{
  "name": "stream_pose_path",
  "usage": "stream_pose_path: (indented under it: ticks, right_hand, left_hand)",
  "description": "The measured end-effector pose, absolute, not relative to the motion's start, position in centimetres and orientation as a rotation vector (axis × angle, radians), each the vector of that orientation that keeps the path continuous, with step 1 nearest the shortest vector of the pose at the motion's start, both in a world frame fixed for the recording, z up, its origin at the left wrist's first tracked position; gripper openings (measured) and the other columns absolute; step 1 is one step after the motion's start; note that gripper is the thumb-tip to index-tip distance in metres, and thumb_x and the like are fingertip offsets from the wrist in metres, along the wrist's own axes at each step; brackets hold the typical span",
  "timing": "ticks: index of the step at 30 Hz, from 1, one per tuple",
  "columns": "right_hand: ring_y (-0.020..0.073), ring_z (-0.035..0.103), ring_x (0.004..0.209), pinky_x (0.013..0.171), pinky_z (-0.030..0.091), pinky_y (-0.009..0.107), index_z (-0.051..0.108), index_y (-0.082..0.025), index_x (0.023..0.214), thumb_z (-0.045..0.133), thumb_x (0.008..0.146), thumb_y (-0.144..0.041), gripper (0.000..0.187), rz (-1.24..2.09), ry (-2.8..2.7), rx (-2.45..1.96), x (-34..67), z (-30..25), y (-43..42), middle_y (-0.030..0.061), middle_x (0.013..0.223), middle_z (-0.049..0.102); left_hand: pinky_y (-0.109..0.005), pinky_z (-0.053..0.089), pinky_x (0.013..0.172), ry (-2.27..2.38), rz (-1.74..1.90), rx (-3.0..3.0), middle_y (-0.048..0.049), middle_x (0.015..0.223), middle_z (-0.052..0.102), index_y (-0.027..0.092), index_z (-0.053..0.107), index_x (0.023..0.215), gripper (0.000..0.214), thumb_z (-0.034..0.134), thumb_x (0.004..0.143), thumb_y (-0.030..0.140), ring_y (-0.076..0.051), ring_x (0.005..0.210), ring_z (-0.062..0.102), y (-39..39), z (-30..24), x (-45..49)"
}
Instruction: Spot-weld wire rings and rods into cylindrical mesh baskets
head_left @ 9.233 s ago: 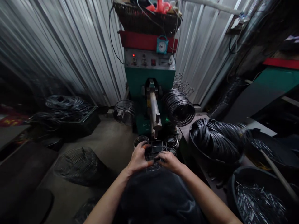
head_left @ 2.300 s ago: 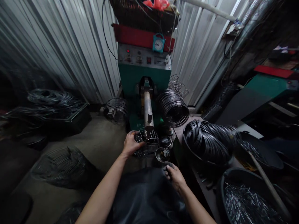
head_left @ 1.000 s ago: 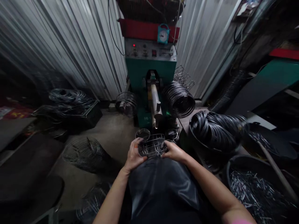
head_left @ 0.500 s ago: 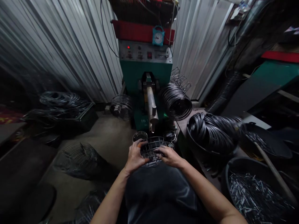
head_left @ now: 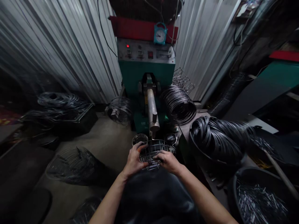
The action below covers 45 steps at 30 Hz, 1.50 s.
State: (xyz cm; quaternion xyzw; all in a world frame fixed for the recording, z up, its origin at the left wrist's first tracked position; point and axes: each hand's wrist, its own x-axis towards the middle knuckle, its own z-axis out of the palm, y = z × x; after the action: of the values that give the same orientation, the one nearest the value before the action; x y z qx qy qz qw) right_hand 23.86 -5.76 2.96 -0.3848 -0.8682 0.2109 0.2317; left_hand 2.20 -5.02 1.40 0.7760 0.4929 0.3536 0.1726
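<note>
Between my hands is a round wire basket (head_left: 157, 145), just below the tip of the machine's electrode arm (head_left: 152, 107). My left hand (head_left: 135, 158) curves around the basket's left side, thumb and fingers on its wires. On the right side my right hand (head_left: 166, 158) is closed, its fingertips pinched at the wires near the front; whether a small piece sits in the pinch I cannot make out. The green welding machine (head_left: 130, 70) stands straight ahead, with a red light lit on its panel. Dark cloth covers my lap under the basket.
Wire ring bundles (head_left: 179, 104) hang right of the arm, and another coil (head_left: 119, 110) hangs left. A tub of wire rings (head_left: 217, 137) and a bucket of short metal pins (head_left: 261, 199) stand at right. Stacked rings (head_left: 70, 165) lie on the left floor.
The camera view has shifted slightly, so the surroundings sit a little differently. Both hands stay at the basket, with the right fingertips a little lower and nearer its middle.
</note>
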Motion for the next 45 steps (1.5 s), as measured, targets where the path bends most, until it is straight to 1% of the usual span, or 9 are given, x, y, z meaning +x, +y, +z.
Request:
stream_pose_path:
  ticks: [13, 19, 25, 28, 30, 34, 39, 43, 45]
  right_hand:
    - [0.0159, 0.064, 0.088, 0.078, 0.048, 0.024, 0.066, -0.018, 0.095, 0.058, 0.075, -0.006, 0.025, 0.545, -2.361, -1.120, 23.0, 4.9, -3.3, 0.0060, 0.095, 0.066]
    - [0.0180, 0.063, 0.093, 0.080, 0.048, 0.026, 0.066, -0.020, 0.098, 0.054, 0.075, -0.003, 0.031, 0.509, -2.346, -1.245, 22.7, 4.9, -2.7, 0.0057, 0.100, 0.066]
    - [0.0166, 0.061, 0.095, 0.083, 0.046, 0.026, 0.063, -0.023, 0.102, 0.058, 0.080, -0.017, 0.024, 0.549, -2.134, -1.315, 22.4, 5.3, -2.7, 0.0054, 0.110, 0.062]
    - [0.0179, 0.059, 0.092, 0.081, 0.046, 0.029, 0.059, -0.019, 0.103, 0.063, 0.076, -0.030, 0.030, 0.702, -1.686, -1.354, 23.2, 4.2, -4.5, 0.0061, 0.101, 0.063]
    - [0.0157, 0.059, 0.076, 0.067, 0.048, 0.027, 0.057, -0.017, 0.095, 0.063, 0.073, -0.035, 0.029, 0.930, -1.351, -1.421, 24.0, 2.8, -5.8, 0.0031, 0.084, 0.062]
    - [0.0078, 0.044, 0.048, 0.041, 0.031, 0.018, 0.056, -0.017, 0.080, 0.064, 0.066, -0.035, 0.025, 1.407, -0.769, -1.410, 25.8, -0.5, -8.0, -0.0036, 0.062, 0.051]
    - [0.0073, 0.044, 0.045, 0.037, 0.028, 0.017, 0.058, -0.016, 0.075, 0.070, 0.058, -0.021, 0.022, 1.540, -0.408, -1.301, 27.4, -2.4, -9.7, -0.0011, 0.060, 0.053]
    - [0.0093, 0.051, 0.050, 0.040, 0.036, 0.018, 0.060, -0.015, 0.079, 0.070, 0.059, -0.018, 0.022, 1.589, -0.269, -1.261, 27.8, -2.0, -9.9, 0.0012, 0.065, 0.058]
    - [0.0103, 0.054, 0.052, 0.044, 0.041, 0.020, 0.060, -0.016, 0.080, 0.068, 0.061, -0.018, 0.020, 1.633, -0.229, -1.205, 27.7, -1.7, -9.6, -0.0002, 0.063, 0.057]
  left_hand:
    - [-0.045, 0.039, 0.099, 1.408, 0.997, 2.063, -0.0088, 0.126, 0.049, 0.023, 0.057, 0.111, 0.062, 0.078, 0.052, 0.030, -0.028, 0.119, 0.047, -1.9, 1.8, 2.3]
    - [-0.045, 0.041, 0.096, 1.509, 1.038, 2.078, -0.0067, 0.123, 0.052, 0.025, 0.057, 0.111, 0.062, 0.076, 0.052, 0.023, -0.027, 0.115, 0.049, -1.4, 2.2, 2.7]
    - [-0.044, 0.041, 0.096, 1.505, 1.041, 2.005, -0.0083, 0.122, 0.051, 0.023, 0.058, 0.110, 0.064, 0.079, 0.050, 0.037, -0.027, 0.114, 0.050, 0.0, 2.0, 2.7]
    - [-0.044, 0.040, 0.097, 1.524, 1.079, 2.027, -0.0075, 0.122, 0.051, 0.024, 0.058, 0.110, 0.062, 0.077, 0.051, 0.030, -0.027, 0.114, 0.049, 0.3, 2.1, 2.8]
    - [-0.044, 0.040, 0.097, 1.573, 1.091, 2.014, -0.0073, 0.122, 0.051, 0.024, 0.059, 0.110, 0.060, 0.076, 0.052, 0.028, -0.028, 0.114, 0.049, 0.6, 2.3, 2.9]
    - [-0.046, 0.040, 0.097, 1.640, 1.067, 1.921, -0.0087, 0.121, 0.051, 0.022, 0.060, 0.109, 0.063, 0.077, 0.049, 0.032, -0.030, 0.115, 0.048, 1.6, 2.4, 2.8]
    - [-0.047, 0.038, 0.097, 1.609, 1.046, 1.895, -0.0089, 0.121, 0.051, 0.022, 0.059, 0.111, 0.066, 0.078, 0.050, 0.037, -0.030, 0.116, 0.048, 2.7, 2.4, 2.8]
    - [-0.050, 0.034, 0.101, 1.582, 1.025, 1.907, -0.0098, 0.127, 0.048, 0.023, 0.056, 0.115, 0.069, 0.078, 0.051, 0.038, -0.031, 0.121, 0.044, 2.3, 2.1, 2.4]
    - [-0.051, 0.030, 0.104, 1.552, 1.074, 1.894, -0.0111, 0.135, 0.041, 0.024, 0.049, 0.123, 0.082, 0.080, 0.048, 0.039, -0.033, 0.127, 0.037, 1.5, 1.3, 1.9]
